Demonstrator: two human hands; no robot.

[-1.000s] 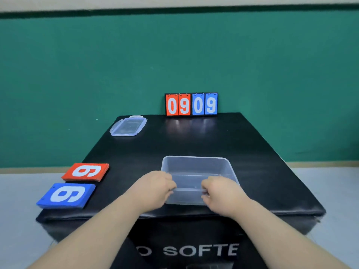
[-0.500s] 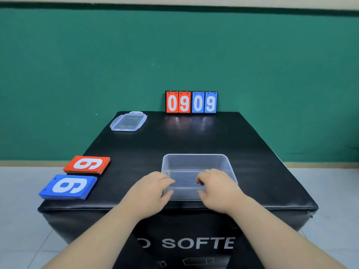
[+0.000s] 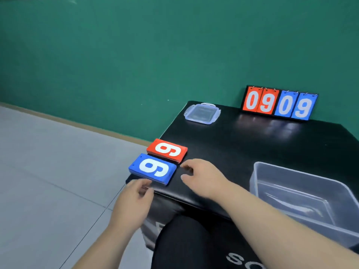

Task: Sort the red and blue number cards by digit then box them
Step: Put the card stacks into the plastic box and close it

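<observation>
Hovering at the table's left front corner, both hands hold nothing. Left hand (image 3: 134,202) sits just off the near edge of the blue card stack (image 3: 153,168), fingers loosely curled and part open; can't tell if the tips touch the stack. Right hand (image 3: 202,177) is over the black table (image 3: 233,144) just right of the blue stack, fingers relaxed, slightly bent, not gripping. Blue stack lies flat, a 9 on top. Red card stack (image 3: 168,150) lies flat just behind it, also a 9 on top. Clear plastic box (image 3: 303,193) sits open at the right front. Its lid (image 3: 202,113) lies at the far left edge. Scoreboard (image 3: 279,103) stands at the back reading 09 09.
</observation>
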